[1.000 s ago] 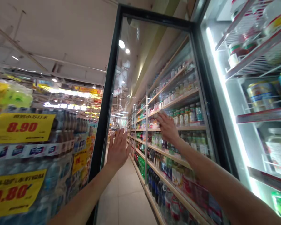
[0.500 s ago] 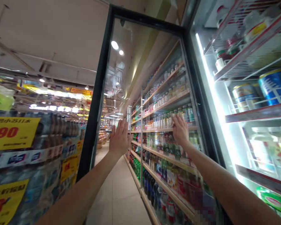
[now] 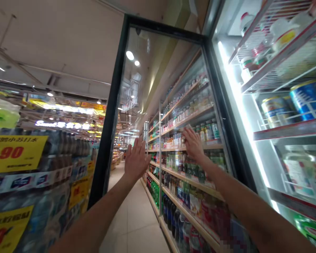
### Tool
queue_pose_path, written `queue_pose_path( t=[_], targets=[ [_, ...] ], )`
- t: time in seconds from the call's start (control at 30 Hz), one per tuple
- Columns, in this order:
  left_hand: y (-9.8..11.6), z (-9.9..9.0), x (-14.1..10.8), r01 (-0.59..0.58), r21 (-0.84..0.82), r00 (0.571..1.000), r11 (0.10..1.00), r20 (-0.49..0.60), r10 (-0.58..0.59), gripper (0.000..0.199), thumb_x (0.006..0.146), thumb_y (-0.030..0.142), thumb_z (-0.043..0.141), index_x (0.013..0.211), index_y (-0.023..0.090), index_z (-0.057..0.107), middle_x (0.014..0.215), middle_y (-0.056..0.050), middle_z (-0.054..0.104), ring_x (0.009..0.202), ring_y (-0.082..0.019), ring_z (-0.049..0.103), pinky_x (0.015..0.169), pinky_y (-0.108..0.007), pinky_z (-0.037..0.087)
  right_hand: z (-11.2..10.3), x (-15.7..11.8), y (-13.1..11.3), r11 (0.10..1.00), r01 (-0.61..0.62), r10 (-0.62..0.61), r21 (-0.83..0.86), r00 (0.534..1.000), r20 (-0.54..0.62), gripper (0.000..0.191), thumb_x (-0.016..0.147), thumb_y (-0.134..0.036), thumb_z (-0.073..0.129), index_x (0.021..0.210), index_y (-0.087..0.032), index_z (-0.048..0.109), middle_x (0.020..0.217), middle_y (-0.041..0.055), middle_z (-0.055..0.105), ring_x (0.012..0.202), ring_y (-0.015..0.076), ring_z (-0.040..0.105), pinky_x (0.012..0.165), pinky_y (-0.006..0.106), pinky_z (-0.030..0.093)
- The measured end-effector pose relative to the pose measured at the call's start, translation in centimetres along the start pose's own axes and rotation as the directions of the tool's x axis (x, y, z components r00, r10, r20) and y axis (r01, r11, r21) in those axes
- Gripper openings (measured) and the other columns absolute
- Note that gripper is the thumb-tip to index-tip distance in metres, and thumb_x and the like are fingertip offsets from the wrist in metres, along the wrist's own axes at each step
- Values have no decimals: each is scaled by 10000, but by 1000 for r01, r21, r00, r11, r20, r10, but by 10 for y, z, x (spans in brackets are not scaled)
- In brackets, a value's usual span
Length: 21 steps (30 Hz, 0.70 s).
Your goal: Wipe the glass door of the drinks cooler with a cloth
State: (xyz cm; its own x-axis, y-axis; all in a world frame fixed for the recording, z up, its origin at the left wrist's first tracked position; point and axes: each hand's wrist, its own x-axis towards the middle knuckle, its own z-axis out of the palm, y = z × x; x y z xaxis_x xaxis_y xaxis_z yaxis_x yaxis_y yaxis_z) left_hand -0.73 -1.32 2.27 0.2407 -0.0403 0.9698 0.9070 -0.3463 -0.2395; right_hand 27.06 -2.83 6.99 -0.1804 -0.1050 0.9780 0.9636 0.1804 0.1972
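Observation:
A black-framed glass door (image 3: 105, 140) of a supermarket refrigerator stands swung out in front of me. My left hand (image 3: 137, 160) is raised with fingers spread, flat against or just at the glass. My right hand (image 3: 193, 144) is also raised and open, palm towards the same pane, further right. Neither hand holds anything. Inside the lit refrigerator on the right, wire shelves with red edges (image 3: 289, 130) carry cans, among them a blue can (image 3: 309, 100), and white-capped containers.
Beyond the glass, long wooden shelves of bottled drinks (image 3: 189, 175) line a tiled aisle (image 3: 129, 214). On the left stands a wrapped stack of bottled water (image 3: 28, 154) with yellow price signs. Ceiling lights and hanging signs run down the store.
The view has shifted, so the door frame sits further left in the picture. Both hands stay raised and open at the glass, and the left hand is a little higher than one second ago.

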Motion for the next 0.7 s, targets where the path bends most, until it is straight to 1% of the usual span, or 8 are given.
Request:
queue_pose_path(
  t=[0.1, 0.17, 0.3, 0.4, 0.43, 0.5, 0.6, 0.7],
  targets=[
    [1, -4, 0, -5, 17, 999, 1000, 32, 5, 526, 869, 347, 388, 1321, 78, 372, 1426, -158, 327, 1345, -272, 250, 1079, -472, 229, -5, 11, 26, 954, -298, 286, -32, 939, -193, 458, 781, -130, 372, 1204, -176, 543, 1302, 119, 506, 1287, 247, 355, 1019, 483, 323],
    [2, -5, 0, 1, 14, 999, 1000, 45, -1, 522, 872, 343, 383, 1323, 80, 367, 1429, -159, 320, 1351, -266, 237, 1082, -472, 224, -2, 18, 21, 954, -299, 288, -25, 936, -201, 470, 780, -122, 364, 1215, -165, 536, 1300, 123, 507, 1294, 251, 345, 1021, 485, 323],
    [-1, -7, -1, 9, -6, 997, 1000, 76, -9, 521, 874, 345, 378, 1332, 97, 357, 1436, -149, 312, 1357, -254, 221, 1095, -457, 201, 14, 21, -41, 1000, 5, -5, 20, 1000, -7, 459, 804, -149, 397, 1242, -214, 518, 1346, 54, 484, 1325, 217, 308, 1031, 431, 332],
    [-10, -8, -5, 22, -3, 998, 1000, 63, -22, 530, 876, 361, 369, 1332, 90, 356, 1432, -152, 320, 1355, -256, 225, 1096, -453, 199, 17, 20, -71, 969, 225, -236, 98, 965, 118, 464, 818, -147, 399, 1264, -233, 495, 1365, 35, 467, 1333, 208, 297, 1041, 437, 314],
    [-13, -9, -7, 21, 0, 999, 1000, 50, -21, 528, 878, 362, 364, 1331, 90, 357, 1429, -154, 325, 1354, -255, 229, 1094, -453, 204, 16, 21, -70, 976, 199, -209, 93, 971, 115, 472, 820, -143, 393, 1272, -245, 484, 1367, 32, 465, 1333, 209, 299, 1039, 446, 314],
    [-19, -10, -10, 9, 2, 999, 1000, 31, -9, 523, 882, 361, 357, 1333, 97, 356, 1424, -153, 335, 1352, -248, 237, 1090, -448, 217, 12, 26, -57, 999, 7, -9, 39, 999, 46, 489, 822, -137, 378, 1290, -251, 463, 1373, 45, 453, 1331, 228, 299, 1024, 471, 322],
    [-24, -11, -13, -1, 2, 1000, 1000, 29, 1, 512, 888, 353, 348, 1332, 98, 362, 1423, -151, 337, 1353, -239, 236, 1089, -436, 226, 12, 37, -41, 966, -259, 258, -17, 964, -67, 488, 822, -143, 369, 1298, -206, 458, 1375, 92, 440, 1328, 276, 296, 1010, 503, 321],
    [-25, -15, -14, 10, 27, 999, 1000, 47, -12, 499, 892, 326, 327, 1321, 75, 376, 1427, -149, 330, 1349, -240, 245, 1089, -421, 228, 18, 38, -59, 987, -163, 163, 6, 986, -25, 471, 829, -166, 383, 1292, -196, 463, 1377, 89, 439, 1334, 280, 281, 1018, 494, 315]
  ],
)
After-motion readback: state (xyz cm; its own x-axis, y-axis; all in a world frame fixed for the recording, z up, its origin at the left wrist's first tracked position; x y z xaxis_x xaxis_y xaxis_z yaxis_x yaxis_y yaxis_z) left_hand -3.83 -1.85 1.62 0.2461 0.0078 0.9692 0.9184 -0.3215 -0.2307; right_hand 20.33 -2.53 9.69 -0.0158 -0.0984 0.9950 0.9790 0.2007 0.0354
